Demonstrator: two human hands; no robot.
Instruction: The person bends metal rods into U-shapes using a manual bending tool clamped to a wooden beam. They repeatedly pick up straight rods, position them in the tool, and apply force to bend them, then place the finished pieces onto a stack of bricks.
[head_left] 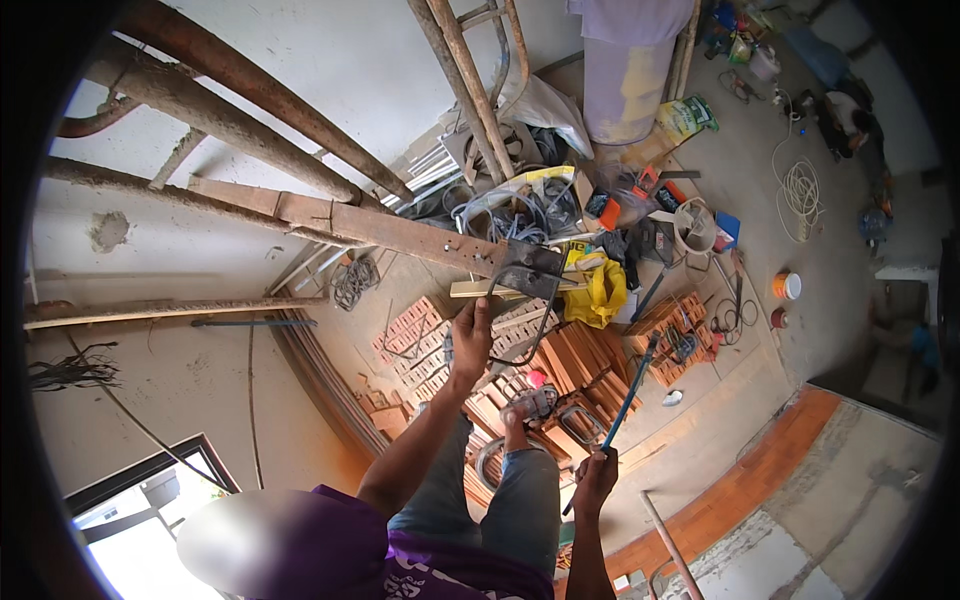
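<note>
My left hand is raised, with its fingertips up at a thin pale wooden strip and a dark bent metal rod. Its fingers look closed, but whether they grip the strip, the rod or both is hard to make out. Just above is the end of a long brown plank, covered by a dark plate. Lower right, my right hand is wrapped around a slim blue bar, which slants up and away to a dark tip.
Rusty scaffold pipes cross the upper left. Below lie hollow red bricks, stacked brown boards, a yellow bag and a white bucket. A purple-wrapped column stands beyond. A coiled pale cable lies on the floor.
</note>
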